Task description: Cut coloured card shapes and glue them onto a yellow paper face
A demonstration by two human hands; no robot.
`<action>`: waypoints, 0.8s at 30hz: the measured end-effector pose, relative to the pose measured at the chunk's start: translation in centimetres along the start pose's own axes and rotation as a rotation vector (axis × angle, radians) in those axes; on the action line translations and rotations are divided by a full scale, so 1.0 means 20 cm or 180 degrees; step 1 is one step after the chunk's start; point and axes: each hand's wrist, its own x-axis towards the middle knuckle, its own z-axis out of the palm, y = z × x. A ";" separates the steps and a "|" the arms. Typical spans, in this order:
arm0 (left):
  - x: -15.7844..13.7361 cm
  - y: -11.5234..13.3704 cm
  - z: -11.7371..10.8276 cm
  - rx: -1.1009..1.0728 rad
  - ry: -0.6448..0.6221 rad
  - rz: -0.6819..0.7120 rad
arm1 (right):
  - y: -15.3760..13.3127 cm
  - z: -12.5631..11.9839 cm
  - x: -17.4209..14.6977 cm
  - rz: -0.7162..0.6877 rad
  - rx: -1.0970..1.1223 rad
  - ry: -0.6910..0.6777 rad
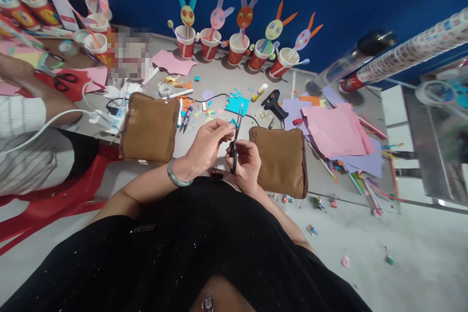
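Note:
Between thumb and fingers, my left hand (210, 144) pinches a small piece of blue paper (234, 123). My right hand (246, 163) is closed round the black handles of a pair of scissors (235, 153), blades pointing away from me. Those blades are beside the small blue piece; whether they touch it I cannot tell. Just beyond lies a larger blue paper sheet (238, 106) with jagged cut edges. A pair of thread snips (186, 119) rests left of my hands, and a black glue gun (276, 107) lies to the right.
Two brown cushions (149, 126) (280, 161) flank my hands at the table edge. Behind stands a row of red paper cups (239, 48) with paper rabbit faces. Pink paper (332, 129) is stacked at right. At left are a power strip (119, 114) and another person's arm (22, 78).

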 end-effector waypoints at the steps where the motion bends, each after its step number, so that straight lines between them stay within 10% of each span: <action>1: 0.00 0.00 0.00 -0.0011 0.0011 0.0004 | 0.00 0.00 0.00 -0.0004 -0.0039 0.0034; 24: 0.01 -0.01 -0.04 0.0192 0.0033 0.0163 | -0.03 -0.05 0.00 0.0052 -0.0443 0.0075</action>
